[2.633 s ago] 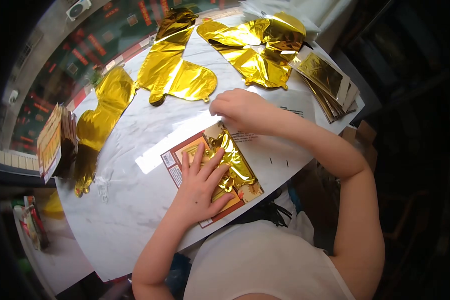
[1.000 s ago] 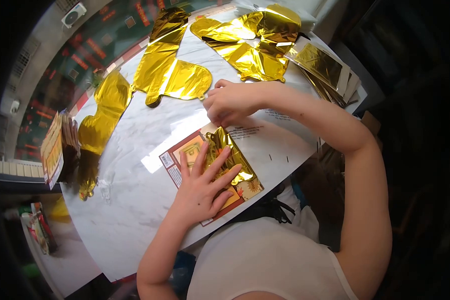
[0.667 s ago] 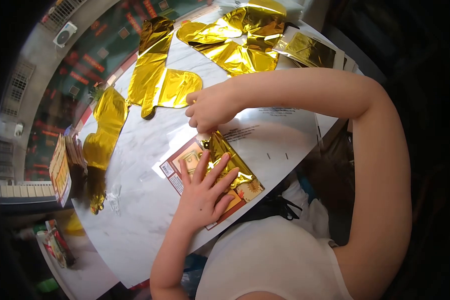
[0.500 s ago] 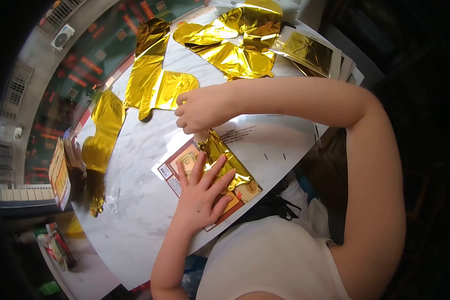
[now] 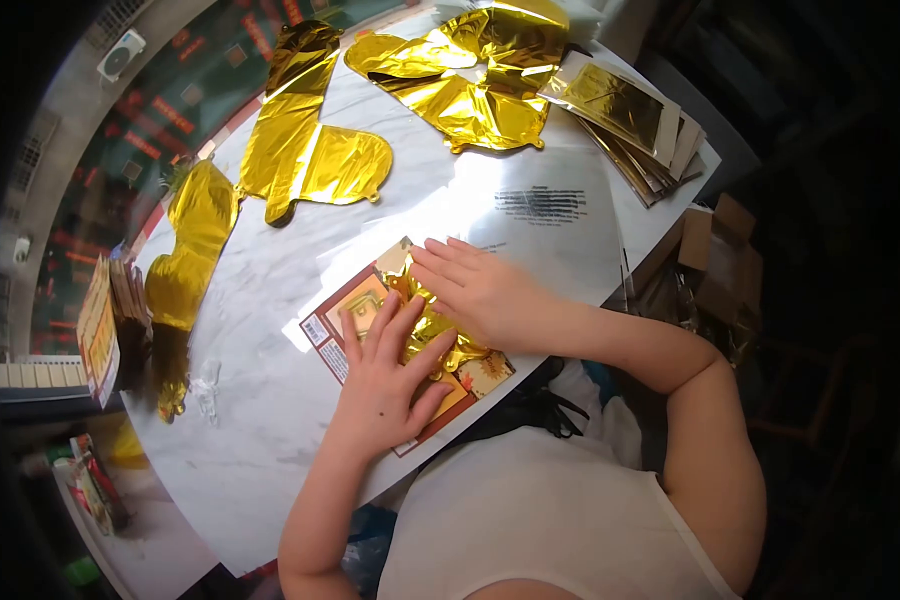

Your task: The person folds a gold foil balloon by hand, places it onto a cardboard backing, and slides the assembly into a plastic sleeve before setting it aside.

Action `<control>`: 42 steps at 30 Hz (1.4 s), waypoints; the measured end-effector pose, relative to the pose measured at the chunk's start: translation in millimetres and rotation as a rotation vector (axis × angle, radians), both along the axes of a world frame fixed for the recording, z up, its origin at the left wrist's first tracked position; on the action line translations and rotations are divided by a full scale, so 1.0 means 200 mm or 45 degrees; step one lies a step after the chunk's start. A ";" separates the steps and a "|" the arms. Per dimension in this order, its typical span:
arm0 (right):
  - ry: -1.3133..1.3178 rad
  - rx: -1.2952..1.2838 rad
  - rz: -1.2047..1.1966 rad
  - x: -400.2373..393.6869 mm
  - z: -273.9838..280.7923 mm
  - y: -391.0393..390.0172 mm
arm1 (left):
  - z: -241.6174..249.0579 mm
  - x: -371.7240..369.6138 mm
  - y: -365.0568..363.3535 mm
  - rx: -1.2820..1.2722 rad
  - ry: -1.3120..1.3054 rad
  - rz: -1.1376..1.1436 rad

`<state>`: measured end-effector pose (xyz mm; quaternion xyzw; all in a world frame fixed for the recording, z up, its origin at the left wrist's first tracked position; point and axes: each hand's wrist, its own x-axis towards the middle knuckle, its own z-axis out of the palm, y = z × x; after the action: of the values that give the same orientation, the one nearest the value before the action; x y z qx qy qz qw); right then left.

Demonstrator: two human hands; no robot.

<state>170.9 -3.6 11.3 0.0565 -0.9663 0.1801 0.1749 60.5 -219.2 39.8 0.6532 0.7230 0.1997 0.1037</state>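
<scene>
A folded gold foil balloon lies on a printed card near the front edge of the table. Spread over the card and the foil's left side, my left hand presses down with its fingers apart. My right hand rests flat on the foil's right side, fingers stretched toward the upper left. Both hands cover part of the foil, so its full outline is hidden. Beneath the card, a clear plastic bag with printed text extends to the upper right.
Flat gold foil balloons lie at the left, upper middle and top. Packaged foil and cards are piled at the upper right. A small clear plastic scrap is at left. An open cardboard box stands beyond the right edge.
My right hand has come down from above the card's top end to lie flat on the foil, which is now bunched lower. My left hand stays spread on the card.
</scene>
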 end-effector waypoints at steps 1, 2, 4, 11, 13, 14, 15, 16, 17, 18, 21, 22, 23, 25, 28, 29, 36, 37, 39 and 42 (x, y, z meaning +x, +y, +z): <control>-0.002 0.029 0.007 -0.01 -0.01 -0.01 | -0.01 0.00 0.00 0.028 -0.026 0.031; 0.001 0.035 0.006 -0.01 -0.01 -0.03 | -0.01 0.00 0.00 0.033 -0.023 0.030; -0.034 -0.073 -0.075 -0.02 -0.01 -0.07 | -0.01 -0.01 -0.01 0.013 -0.006 0.006; -0.005 -0.087 -0.041 -0.03 0.01 0.00 | -0.01 0.00 -0.01 0.016 -0.002 0.022; 0.181 -0.366 -0.150 -0.07 0.07 0.09 | -0.02 0.00 -0.01 0.043 -0.011 0.027; 0.179 -0.364 -0.137 -0.08 0.10 0.13 | -0.02 0.00 -0.02 0.045 -0.011 0.040; 0.116 -0.192 -0.141 -0.10 0.14 0.17 | -0.02 0.00 -0.01 0.042 -0.015 0.043; 0.055 -0.018 -0.150 -0.12 0.16 0.21 | -0.02 0.00 -0.01 0.039 -0.017 0.041; 0.135 0.028 -0.129 -0.16 0.14 0.23 | -0.02 0.00 -0.01 0.041 -0.016 0.043; 0.139 0.032 -0.129 -0.19 0.12 0.25 | -0.02 0.00 -0.02 0.033 -0.019 0.042; 0.068 0.049 -0.097 -0.27 0.10 0.26 | -0.02 0.00 -0.02 0.031 -0.013 0.040; 0.075 0.049 -0.093 -0.28 0.09 0.25 | -0.02 0.00 -0.02 0.030 -0.012 0.039; -0.117 -0.252 -0.154 -0.29 0.12 0.23 | -0.02 0.00 -0.02 0.038 -0.019 0.036; -0.247 -0.519 -0.232 -0.32 0.10 0.21 | -0.03 0.00 -0.02 0.039 -0.019 0.034; -0.564 -0.573 -0.312 -0.37 0.19 0.18 | -0.03 0.00 -0.02 0.043 -0.019 0.028; -0.560 -0.577 -0.313 -0.41 0.22 0.18 | -0.03 0.00 -0.02 0.045 -0.021 0.025; -1.106 -1.347 -0.856 -0.50 0.39 0.15 | -0.02 0.00 -0.02 0.067 0.036 0.007; -1.085 -1.422 -0.917 -0.51 0.38 0.15 | -0.02 0.00 -0.02 0.076 0.027 0.003; -1.054 -1.490 -0.981 -0.53 0.36 0.17 | -0.03 0.00 -0.02 0.096 0.020 -0.003; -1.204 -1.613 -0.910 -0.55 0.37 0.20 | -0.04 -0.01 -0.02 0.109 0.000 0.013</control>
<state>61.7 35.8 85.8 -0.4393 -0.6151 0.6232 -0.2007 58.8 -223.8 31.5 0.6534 0.7170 0.2312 0.0746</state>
